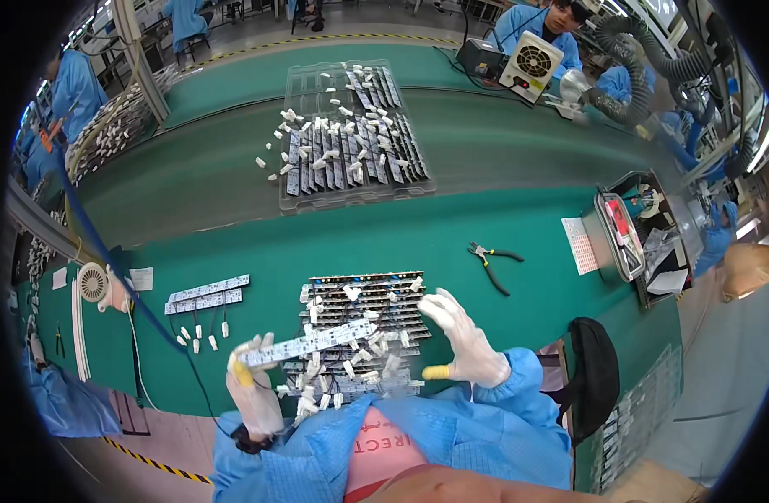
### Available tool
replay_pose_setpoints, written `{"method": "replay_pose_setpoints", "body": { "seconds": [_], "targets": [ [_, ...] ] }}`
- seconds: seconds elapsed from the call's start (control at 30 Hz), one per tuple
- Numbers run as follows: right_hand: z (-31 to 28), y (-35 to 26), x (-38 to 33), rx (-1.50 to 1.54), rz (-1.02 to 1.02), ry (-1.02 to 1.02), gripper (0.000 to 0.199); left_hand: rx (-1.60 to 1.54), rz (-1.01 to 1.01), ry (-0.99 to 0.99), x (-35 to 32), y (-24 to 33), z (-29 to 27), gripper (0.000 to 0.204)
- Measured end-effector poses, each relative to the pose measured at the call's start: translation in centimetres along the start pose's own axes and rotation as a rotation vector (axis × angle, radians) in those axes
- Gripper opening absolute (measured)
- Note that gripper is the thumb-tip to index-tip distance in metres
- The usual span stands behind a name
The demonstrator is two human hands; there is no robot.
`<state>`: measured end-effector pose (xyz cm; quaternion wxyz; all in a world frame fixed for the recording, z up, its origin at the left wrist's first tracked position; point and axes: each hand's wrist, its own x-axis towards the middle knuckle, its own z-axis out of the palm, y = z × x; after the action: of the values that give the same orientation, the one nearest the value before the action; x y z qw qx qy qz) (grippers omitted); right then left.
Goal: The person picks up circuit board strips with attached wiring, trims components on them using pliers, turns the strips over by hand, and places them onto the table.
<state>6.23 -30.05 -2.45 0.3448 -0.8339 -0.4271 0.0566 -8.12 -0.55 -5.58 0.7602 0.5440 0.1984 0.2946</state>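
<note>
White strip [305, 344] pinched at its near end by gloved left hand [252, 390], held tilted above stack of boards [363, 331] on green table [519, 226], right hand [460, 339] spread open, empty, just right of stack, pliers [492, 264] lying farther right, clear tray [351, 138] seen beyond.

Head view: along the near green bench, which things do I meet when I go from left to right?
Small white fan → two loose light strips with wired connectors → strip held in the gloved left hand → stack of strips in a tray → gloved right hand → black-handled pliers → white perforated card.
</note>
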Motion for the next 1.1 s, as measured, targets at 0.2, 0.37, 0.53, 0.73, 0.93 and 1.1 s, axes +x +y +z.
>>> {"method": "replay_pose_setpoints", "body": {
  "seconds": [0.2,0.37,0.53,0.73,0.93,1.1],
  "targets": [
    [3.6,-1.4,-2.8,-0.402,0.123,-0.097,0.112,0.129,0.059,0.047,-3.2,-3.2,-0.2,0.052],
    [4.2,-0.9,-2.8,-0.485,0.102,-0.101,0.103,-0.054,0.008,0.067,-3.1,-4.2,1.7,0.052],
    [3.8,0.4,-2.5,-0.445,0.106,-0.08,0.1,0.082,-0.05,-0.016,-1.9,-3.7,3.1,0.05],
    [2.5,2.9,-3.1,-0.395,0.092,0.136,0.103,0.238,-0.033,-0.081,-2.3,-2.8,5.6,0.048],
    [3.4,3.0,-2.8,-0.481,0.111,0.134,0.093,0.072,-0.025,0.033,-2.0,-4.2,4.5,0.046],
    [3.4,2.1,-2.9,-0.428,0.149,0.134,0.086,-0.246,-0.08,0.004,-1.4,-4.0,2.2,0.041]
  ]
}}
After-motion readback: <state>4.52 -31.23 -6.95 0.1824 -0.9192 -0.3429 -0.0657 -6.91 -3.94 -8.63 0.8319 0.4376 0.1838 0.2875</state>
